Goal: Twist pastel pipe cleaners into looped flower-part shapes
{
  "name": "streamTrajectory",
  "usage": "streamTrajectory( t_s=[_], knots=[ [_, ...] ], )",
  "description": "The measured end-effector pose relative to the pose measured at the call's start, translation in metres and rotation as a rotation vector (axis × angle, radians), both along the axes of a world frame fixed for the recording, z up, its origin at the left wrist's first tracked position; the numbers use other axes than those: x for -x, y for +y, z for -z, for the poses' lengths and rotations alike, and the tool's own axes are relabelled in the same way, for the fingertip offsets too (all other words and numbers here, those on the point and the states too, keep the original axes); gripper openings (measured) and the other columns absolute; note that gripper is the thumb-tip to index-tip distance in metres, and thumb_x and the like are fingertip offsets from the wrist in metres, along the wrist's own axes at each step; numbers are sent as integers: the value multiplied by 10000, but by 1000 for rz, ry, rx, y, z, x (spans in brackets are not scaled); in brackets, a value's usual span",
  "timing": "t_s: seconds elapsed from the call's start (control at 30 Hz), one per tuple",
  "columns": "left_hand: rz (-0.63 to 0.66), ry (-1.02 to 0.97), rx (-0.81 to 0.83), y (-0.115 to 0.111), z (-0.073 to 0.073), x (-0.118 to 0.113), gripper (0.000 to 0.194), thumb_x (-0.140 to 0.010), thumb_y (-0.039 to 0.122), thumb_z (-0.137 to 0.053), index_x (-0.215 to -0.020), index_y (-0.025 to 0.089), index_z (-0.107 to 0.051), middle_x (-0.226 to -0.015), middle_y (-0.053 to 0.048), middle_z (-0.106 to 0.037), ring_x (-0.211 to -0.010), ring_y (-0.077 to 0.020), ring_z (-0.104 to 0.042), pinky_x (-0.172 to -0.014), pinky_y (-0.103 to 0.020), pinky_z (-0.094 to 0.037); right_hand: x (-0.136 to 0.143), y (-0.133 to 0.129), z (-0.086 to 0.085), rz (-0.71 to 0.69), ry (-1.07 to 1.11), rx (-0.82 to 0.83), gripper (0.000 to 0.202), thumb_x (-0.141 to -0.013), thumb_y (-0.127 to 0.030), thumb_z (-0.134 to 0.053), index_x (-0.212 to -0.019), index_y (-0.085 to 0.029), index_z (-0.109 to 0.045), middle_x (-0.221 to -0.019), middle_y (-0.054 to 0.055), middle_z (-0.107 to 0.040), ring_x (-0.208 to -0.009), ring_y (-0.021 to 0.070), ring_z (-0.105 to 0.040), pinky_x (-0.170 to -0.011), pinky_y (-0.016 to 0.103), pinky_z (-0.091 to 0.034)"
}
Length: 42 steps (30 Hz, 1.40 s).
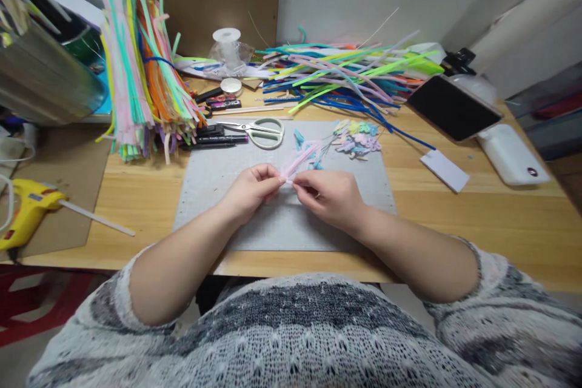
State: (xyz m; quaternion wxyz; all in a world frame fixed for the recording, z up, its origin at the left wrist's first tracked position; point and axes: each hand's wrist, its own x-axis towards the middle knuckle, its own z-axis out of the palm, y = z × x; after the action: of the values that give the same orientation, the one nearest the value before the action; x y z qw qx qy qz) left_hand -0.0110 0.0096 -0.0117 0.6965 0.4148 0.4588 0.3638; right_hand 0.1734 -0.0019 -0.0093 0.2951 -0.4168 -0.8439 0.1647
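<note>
My left hand [257,189] pinches the lower end of a pink pipe cleaner piece [301,159] above the grey cutting mat [273,230]. Close beside it, my right hand [331,197] has thumb and forefinger pressed together at the same end of the pink piece. The pink strands point up and to the right from my fingertips. Just behind them on the mat lie small blue pieces [299,138]. A cluster of pastel flower shapes [359,136] with thin wire stems rests at the mat's upper right.
Scissors [266,133] and black pens [218,140] lie at the mat's top left. Behind are bundled pipe cleaners [125,60], a loose pile [336,73] and a white spool [227,48]. A yellow glue gun [27,209] lies left; a phone [454,108] and white case [513,154] right.
</note>
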Motion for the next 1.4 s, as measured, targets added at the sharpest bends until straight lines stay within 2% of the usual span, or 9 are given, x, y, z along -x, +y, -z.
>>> streamTrajectory(
  t_s=[0.13, 0.23, 0.37, 0.53, 0.73, 0.87, 1.03, 1.13, 1.4],
  knots=[
    [90, 211, -109, -1, -4, 4, 246, -707, 357, -684, -680, 165, -534, -465, 70, -428, -413, -58, -341, -436, -207, -226, -6, 7, -3, -79, -92, -180, 175, -903, -254, -490, -880, -199, -654, -846, 61, -675, -807, 191, -548, -728, 320, -340],
    [170, 451, -311, -2, -7, 8, 202, -741, 331, -644, -663, 154, -584, -539, 37, -496, -501, -80, -406, -495, -213, -286, -9, 11, -7, -153, -162, -282, 170, -916, -239, -491, -870, -221, -653, -918, 47, -667, -920, 199, -527, -797, 357, -292],
    [292, 590, -529, -4, -5, 9, 153, -789, 271, -589, -709, 159, -654, -624, 5, -588, -600, -117, -496, -577, -233, -357, -10, 13, -16, -222, -287, -284, 172, -919, -184, -488, -870, -220, -649, -957, 38, -656, -977, 202, -512, -827, 388, -235],
    [414, 570, -644, -5, -4, 8, 138, -811, 249, -579, -758, 185, -688, -706, -22, -665, -670, -142, -572, -646, -255, -406, -16, 15, -34, -336, -316, -76, 135, -900, -210, -527, -858, -205, -656, -960, 51, -649, -967, 210, -513, -854, 407, -223],
    [732, 293, -616, -7, -13, 7, 150, -821, 272, -593, -834, 197, -723, -806, -57, -691, -750, -152, -617, -708, -264, -454, -22, 27, -36, -627, 71, 500, 126, -857, -286, -590, -821, -188, -661, -840, 28, -651, -832, 154, -577, -826, 335, -368],
    [615, 159, -465, -6, -20, 8, 98, -756, 265, -662, -750, 191, -727, -755, -55, -685, -705, -148, -606, -689, -268, -463, -21, 33, -24, -556, 292, 739, 147, -820, -310, -613, -778, -175, -654, -816, 32, -638, -787, 149, -585, -762, 294, -436],
    [229, 6, -264, -6, -14, 7, 195, -646, 340, -762, -659, 162, -681, -667, -16, -641, -638, -116, -550, -651, -250, -420, -15, 29, -15, -406, 461, 848, 258, -712, -417, -697, -781, -173, -645, -748, 20, -613, -665, 143, -550, -624, 274, -439],
    [54, -54, -205, -6, -8, 5, 224, -631, 350, -773, -651, 161, -654, -620, 15, -603, -608, -98, -511, -643, -239, -393, -6, 19, -12, -224, 613, 838, 223, -710, -391, -701, -742, -181, -633, -717, 13, -585, -674, 141, -529, -642, 277, -436],
    [-143, 62, -229, -8, -4, -3, 210, -667, 346, -743, -669, 168, -633, -574, 37, -546, -510, -78, -416, -518, -225, -315, 16, -5, -4, -8, 917, 906, 160, -741, -284, -684, -669, -173, -595, -610, -18, -561, -591, 108, -504, -644, 273, -412]
  ],
)
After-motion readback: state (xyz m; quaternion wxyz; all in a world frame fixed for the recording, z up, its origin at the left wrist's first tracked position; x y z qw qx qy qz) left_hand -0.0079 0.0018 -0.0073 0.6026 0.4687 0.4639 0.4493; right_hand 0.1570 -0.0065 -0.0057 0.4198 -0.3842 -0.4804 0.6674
